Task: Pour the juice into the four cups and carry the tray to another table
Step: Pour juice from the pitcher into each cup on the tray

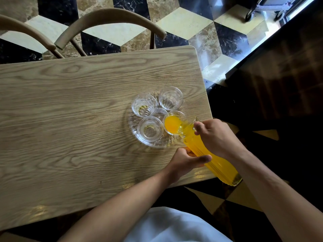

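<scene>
Both the left hand (pixel 185 161) and right hand (pixel 216 137) grip the tilted juice bottle (pixel 209 154), its mouth over the near-right cup (pixel 174 123).

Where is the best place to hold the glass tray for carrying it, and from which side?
Probably grip the glass tray by its rim on two opposite sides, left and right, one hand each. It is round, shallow and handle-less, and the four cups crowd its middle, so only the rim is free. Keep it level: one cup holds juice.
</scene>
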Tool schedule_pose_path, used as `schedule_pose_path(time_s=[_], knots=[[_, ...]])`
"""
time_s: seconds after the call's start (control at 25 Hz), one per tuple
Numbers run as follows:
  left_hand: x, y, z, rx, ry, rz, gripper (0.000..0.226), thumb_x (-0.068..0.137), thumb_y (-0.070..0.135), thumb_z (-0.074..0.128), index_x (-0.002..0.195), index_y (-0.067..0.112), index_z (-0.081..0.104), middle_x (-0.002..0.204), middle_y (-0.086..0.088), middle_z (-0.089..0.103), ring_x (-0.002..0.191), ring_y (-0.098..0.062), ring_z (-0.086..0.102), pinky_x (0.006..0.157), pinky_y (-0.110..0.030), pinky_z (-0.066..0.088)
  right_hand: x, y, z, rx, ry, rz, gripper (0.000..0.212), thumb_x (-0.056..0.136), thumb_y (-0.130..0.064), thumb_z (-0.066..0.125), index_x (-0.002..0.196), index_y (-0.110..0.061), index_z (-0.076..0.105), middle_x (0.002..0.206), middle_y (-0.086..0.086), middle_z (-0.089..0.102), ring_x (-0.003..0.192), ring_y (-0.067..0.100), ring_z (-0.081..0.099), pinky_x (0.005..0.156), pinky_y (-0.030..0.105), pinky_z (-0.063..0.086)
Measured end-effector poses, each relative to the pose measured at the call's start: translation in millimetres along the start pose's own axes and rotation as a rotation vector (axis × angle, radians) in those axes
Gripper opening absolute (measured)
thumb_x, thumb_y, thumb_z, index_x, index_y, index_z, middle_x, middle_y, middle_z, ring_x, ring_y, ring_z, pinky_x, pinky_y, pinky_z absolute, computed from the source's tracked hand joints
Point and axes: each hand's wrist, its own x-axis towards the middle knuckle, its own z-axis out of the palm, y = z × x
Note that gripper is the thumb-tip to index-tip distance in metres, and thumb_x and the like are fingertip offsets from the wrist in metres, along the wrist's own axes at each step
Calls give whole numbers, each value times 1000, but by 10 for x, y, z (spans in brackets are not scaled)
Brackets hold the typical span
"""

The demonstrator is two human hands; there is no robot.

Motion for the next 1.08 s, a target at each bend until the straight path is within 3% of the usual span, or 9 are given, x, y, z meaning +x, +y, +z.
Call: schedule_pose_path(time_s=[0.12, 0.36, 0.48, 0.68, 1.08], knots=[[6, -7, 7, -15, 0, -4, 85, 58, 49, 101, 114, -7, 70, 108, -19, 69, 105, -28, 65, 108, -58, 55, 8, 9, 4, 0, -5, -2, 54, 104, -42, 42, 97, 2, 73, 93, 17, 78, 89, 33, 71, 82, 47, 57], [-5, 21, 36, -33, 15, -34, 67, 64, 39, 98, 113, 0, 74, 112, -19, 73, 108, -27, 70, 107, -53, 57, 32, 2, -2, -20, -11, -7, 55, 104, -41, 42, 97, 4, 73, 95, 20, 77, 88, 35, 70, 82, 46, 57], [-4, 26, 44, -39, 15, -29, 86, 57, 48, 102, 116, -6, 70, 109, -20, 69, 106, -28, 68, 107, -55, 57, 32, -14, -5, -20, -12, -1, 55, 105, -40, 42, 98, 4, 73, 95, 20, 76, 89, 35, 69, 82, 47, 57], [2, 21, 37, -35, 13, -30, 91, 54, 53, 102, 119, -1, 70, 108, -18, 66, 106, -27, 65, 107, -55, 56, 15, -38, -22, -28, -10, 5, 55, 105, -39, 42, 95, 5, 73, 88, 21, 75, 81, 37, 68, 73, 43, 54], [-55, 58, 28, -31, 25, -49, 69, 70, 33, 95, 120, -8, 69, 113, -21, 73, 110, -26, 70, 106, -52, 58, -4, -56, -34, -11, -22, 35, 54, 104, -40, 43, 95, 3, 74, 86, 20, 75, 81, 36, 68, 75, 44, 57]])
